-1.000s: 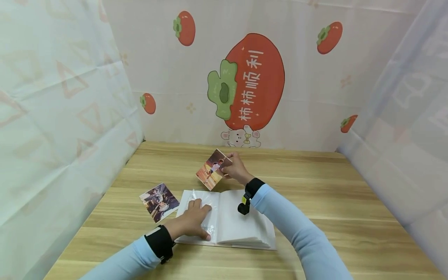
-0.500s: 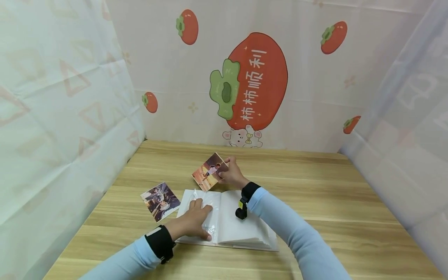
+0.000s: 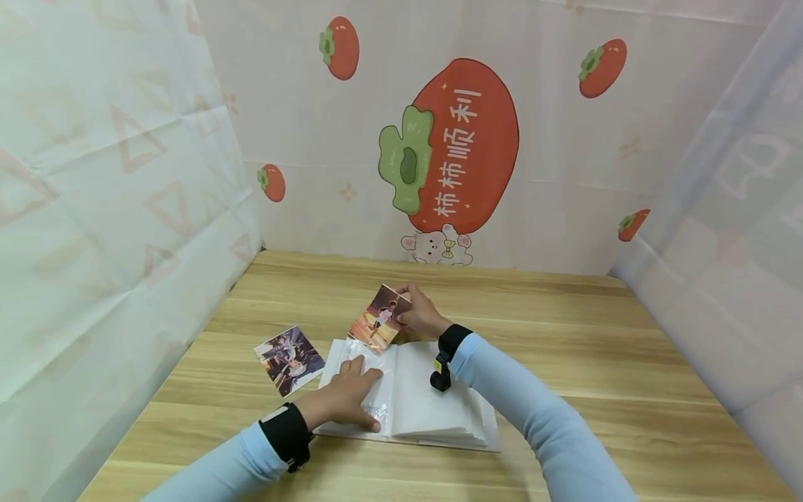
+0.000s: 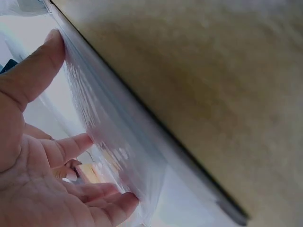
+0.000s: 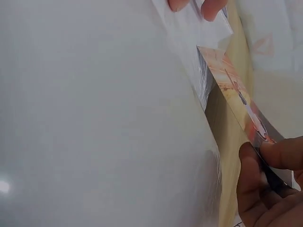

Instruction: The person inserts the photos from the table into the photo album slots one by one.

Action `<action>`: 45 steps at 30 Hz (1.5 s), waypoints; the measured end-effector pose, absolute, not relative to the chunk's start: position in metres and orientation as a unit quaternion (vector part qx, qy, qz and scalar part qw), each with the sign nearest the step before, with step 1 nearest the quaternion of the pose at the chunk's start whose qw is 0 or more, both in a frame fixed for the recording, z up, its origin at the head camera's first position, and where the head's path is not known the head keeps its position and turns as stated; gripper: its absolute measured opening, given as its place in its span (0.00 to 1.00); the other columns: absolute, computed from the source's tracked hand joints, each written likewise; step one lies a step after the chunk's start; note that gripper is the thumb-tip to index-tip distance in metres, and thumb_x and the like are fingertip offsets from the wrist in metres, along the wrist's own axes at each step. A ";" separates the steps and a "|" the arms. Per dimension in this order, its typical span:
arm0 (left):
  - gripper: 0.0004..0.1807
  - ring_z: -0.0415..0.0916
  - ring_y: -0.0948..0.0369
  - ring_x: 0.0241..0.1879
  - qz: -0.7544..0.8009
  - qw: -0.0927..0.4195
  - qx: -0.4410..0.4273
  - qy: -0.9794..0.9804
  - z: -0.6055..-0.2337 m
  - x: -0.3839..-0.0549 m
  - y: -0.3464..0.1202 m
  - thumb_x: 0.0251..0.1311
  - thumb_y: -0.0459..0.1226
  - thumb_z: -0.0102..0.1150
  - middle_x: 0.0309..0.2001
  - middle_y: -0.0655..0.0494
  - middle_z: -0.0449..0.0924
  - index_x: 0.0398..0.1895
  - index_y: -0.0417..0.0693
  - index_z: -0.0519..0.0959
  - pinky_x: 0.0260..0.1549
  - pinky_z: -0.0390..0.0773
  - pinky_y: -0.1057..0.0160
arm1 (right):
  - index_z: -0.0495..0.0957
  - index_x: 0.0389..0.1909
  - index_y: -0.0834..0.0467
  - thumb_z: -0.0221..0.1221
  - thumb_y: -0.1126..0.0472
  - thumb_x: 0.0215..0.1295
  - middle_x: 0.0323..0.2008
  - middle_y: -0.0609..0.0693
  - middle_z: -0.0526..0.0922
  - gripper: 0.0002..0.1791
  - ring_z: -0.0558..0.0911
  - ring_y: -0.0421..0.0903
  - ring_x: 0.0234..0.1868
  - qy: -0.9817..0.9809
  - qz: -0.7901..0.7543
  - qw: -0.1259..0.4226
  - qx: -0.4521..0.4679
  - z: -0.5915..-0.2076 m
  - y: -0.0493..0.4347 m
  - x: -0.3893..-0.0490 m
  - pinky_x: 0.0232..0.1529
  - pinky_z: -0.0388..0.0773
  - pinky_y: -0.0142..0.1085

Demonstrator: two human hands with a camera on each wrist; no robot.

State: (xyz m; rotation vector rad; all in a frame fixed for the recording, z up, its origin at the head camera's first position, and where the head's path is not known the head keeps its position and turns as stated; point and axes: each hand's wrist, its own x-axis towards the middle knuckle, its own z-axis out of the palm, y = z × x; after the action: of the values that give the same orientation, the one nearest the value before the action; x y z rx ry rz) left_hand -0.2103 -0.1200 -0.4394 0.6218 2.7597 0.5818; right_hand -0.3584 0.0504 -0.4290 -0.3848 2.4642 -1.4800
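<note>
A photo album [image 3: 433,397] lies spread on the table, white pages up. My left hand [image 3: 343,395] rests on its left page, fingers spread, the tips touching a clear plastic sleeve [image 4: 102,118]. Between thumb and fingers, my right hand [image 3: 426,315] pinches a photo [image 3: 380,317] of a figure against an orange and dark ground. That photo is tilted, its lower corner at the sleeve's top edge in the head view. Whether the corner is inside the sleeve I cannot tell. In the right wrist view the photo [image 5: 236,94] bows slightly beside the sleeve's edge.
A second photo [image 3: 290,361], mostly dark purple, lies on the wooden table [image 3: 583,335] just left of the album. White printed cloth walls [image 3: 314,209] stand at the back and on both sides.
My right hand first shifted slightly left, then came lower with the photo, bringing its lower corner down to the top of the left page's sleeve. My left hand stays on the page.
</note>
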 end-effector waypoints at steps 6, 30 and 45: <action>0.47 0.43 0.35 0.64 0.209 0.158 0.225 0.939 -0.435 -0.210 -0.126 0.39 0.48 0.73 0.66 0.26 0.43 0.63 0.39 0.65 0.54 0.57 0.38 | 0.63 0.54 0.56 0.47 0.85 0.50 0.55 0.60 0.68 0.32 0.70 0.54 0.47 0.865 -0.470 0.110 -0.140 -0.428 0.052 -0.361 0.35 0.71 0.36; 0.50 0.53 0.43 0.52 0.206 0.149 0.202 0.946 -0.441 -0.212 -0.136 0.32 0.51 0.76 0.58 0.30 0.53 0.64 0.46 0.66 0.45 0.67 0.43 | 0.60 0.52 0.53 0.46 0.84 0.53 0.53 0.60 0.67 0.30 0.70 0.54 0.47 0.864 -0.459 0.156 -0.134 -0.423 0.052 -0.369 0.41 0.70 0.39; 0.51 0.51 0.38 0.56 0.218 0.153 0.188 0.945 -0.439 -0.210 -0.138 0.32 0.51 0.76 0.63 0.22 0.45 0.64 0.47 0.66 0.45 0.68 0.38 | 0.59 0.53 0.54 0.47 0.85 0.52 0.50 0.61 0.67 0.32 0.70 0.55 0.44 0.867 -0.433 0.181 -0.166 -0.416 0.055 -0.377 0.34 0.69 0.38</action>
State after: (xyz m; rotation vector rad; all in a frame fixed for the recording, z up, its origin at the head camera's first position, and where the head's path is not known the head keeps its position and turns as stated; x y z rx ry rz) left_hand -0.2097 -0.1380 -0.4392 0.5401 2.7120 0.6241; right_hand -0.3771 0.0551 -0.4158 -0.4690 2.4495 -1.2214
